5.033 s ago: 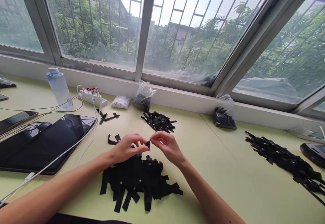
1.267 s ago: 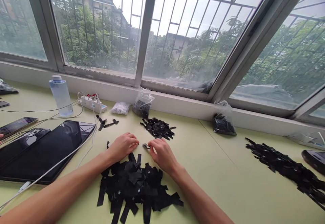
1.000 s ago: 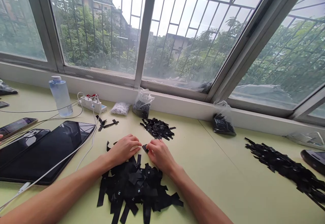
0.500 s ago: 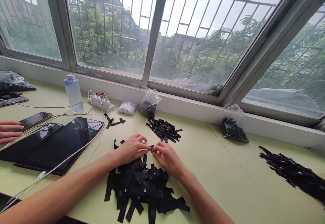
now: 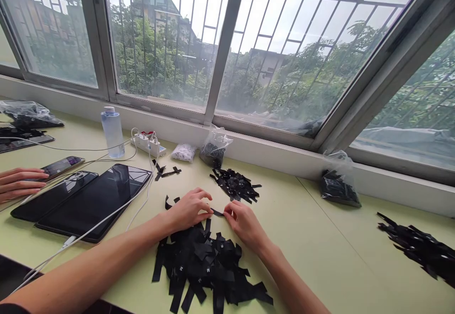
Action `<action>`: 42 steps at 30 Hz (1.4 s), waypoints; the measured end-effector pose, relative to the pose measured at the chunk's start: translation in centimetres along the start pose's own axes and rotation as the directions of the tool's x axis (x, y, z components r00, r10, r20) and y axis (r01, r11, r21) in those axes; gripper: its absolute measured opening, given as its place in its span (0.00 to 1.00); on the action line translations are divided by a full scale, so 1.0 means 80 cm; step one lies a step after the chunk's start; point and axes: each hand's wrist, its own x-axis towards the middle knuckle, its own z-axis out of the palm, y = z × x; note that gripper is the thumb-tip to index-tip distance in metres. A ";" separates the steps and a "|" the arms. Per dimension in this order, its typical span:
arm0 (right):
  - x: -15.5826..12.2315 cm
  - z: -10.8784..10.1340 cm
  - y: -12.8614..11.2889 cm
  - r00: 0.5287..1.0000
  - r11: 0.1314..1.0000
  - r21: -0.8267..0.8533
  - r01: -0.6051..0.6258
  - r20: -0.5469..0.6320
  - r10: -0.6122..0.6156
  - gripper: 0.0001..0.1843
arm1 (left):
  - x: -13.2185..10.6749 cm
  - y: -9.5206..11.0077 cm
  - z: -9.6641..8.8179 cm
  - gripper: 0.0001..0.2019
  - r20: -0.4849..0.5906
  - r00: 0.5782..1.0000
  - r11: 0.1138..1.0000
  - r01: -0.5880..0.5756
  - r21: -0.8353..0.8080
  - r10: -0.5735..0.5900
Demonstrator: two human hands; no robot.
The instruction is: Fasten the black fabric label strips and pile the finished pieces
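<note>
My left hand point(image 5: 188, 208) and my right hand point(image 5: 244, 224) rest on the pale green table point(image 5: 309, 257), pinching the two ends of one small black fabric label strip point(image 5: 216, 213) between their fingertips. Just in front of my wrists lies a loose heap of black label strips point(image 5: 206, 269), some marked with a white letter. A smaller pile of folded black labels point(image 5: 235, 186) sits just beyond my hands. My forearms reach in from the bottom edge.
A tablet point(image 5: 95, 200) and phones with white cables lie at left, with another person's hand point(image 5: 17, 183) beside them. A water bottle point(image 5: 113, 131), power strip point(image 5: 150, 144) and plastic bags point(image 5: 215, 148) point(image 5: 337, 186) line the windowsill. More black strips point(image 5: 423, 252) lie far right.
My view has swung left, and another person's hand has come into sight at the left. My hands came down to the table and drew slightly apart, with the strip stretched between them.
</note>
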 end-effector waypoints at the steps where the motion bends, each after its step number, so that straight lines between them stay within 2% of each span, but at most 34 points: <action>1: 0.000 0.000 0.001 1.000 1.000 -0.003 -0.005 -0.005 0.005 0.09 | 0.000 0.000 0.000 0.07 0.001 1.000 1.000 0.001 0.000 -0.001; 13: 0.000 -0.001 0.010 0.997 0.997 -0.006 -0.071 -0.027 0.071 0.09 | 0.000 0.002 -0.002 0.07 -0.019 1.000 1.000 -0.011 -0.002 0.011; 20: -0.003 0.000 0.009 0.998 0.998 -0.038 -0.046 -0.048 0.044 0.10 | 0.002 0.003 -0.005 0.04 -0.061 0.998 1.000 0.001 0.006 -0.001; 27: -0.002 0.002 0.002 0.998 0.999 -0.024 -0.038 -0.060 0.037 0.08 | 0.002 -0.004 -0.004 0.06 -0.102 0.994 0.999 0.032 0.027 -0.029; 35: 0.009 0.011 -0.021 0.989 0.995 -0.090 0.045 -0.135 -0.057 0.04 | -0.002 -0.023 -0.014 0.06 -0.126 0.988 0.994 0.100 0.039 -0.094; 42: 0.025 0.032 -0.034 0.991 0.977 -0.188 0.101 -0.071 -0.116 0.10 | -0.005 -0.020 -0.009 0.04 -0.077 0.994 0.996 0.082 0.023 -0.080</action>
